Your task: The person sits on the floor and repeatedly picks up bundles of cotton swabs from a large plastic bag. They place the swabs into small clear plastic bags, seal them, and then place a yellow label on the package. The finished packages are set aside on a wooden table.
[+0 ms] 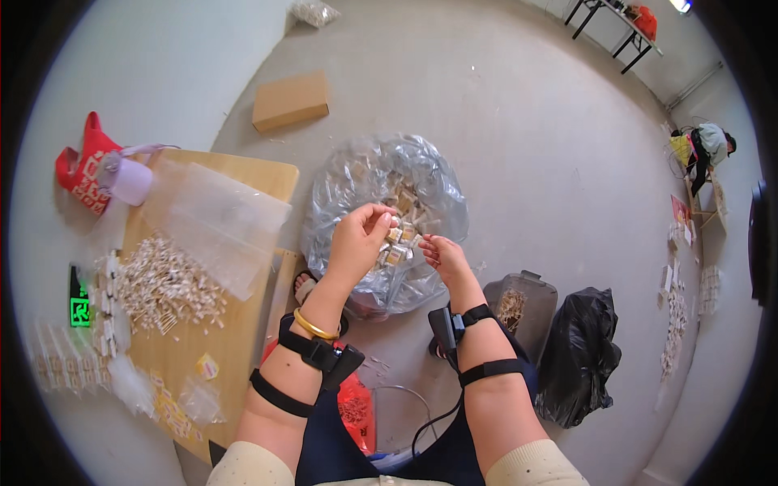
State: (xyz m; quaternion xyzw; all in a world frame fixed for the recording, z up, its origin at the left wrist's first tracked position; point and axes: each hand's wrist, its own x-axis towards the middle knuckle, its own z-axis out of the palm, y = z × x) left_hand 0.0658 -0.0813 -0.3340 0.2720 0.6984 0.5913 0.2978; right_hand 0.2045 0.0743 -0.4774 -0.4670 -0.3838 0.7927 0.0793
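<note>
1. The grey floor point(527, 162) stretched out beside a pale wall point(162, 73).
2. Nearest, the left hand point(356, 243) and right hand point(447, 261) hung over a clear plastic bag point(444, 182); I could not tell whether either grip was clamped on anything (both had curled fingers).
3. Small packets point(395, 256) lay inside that bag, between the hands.
4. Leftward, swab-like sticks point(166, 283) sat heaped on the wooden counter point(267, 170).
5. Farther off, a cardboard box point(290, 101) rested on the floor.

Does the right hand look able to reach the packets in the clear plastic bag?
Likely yes: the right hand is close to the packets, the bag looks open above them, and nothing visible intervenes.
</note>
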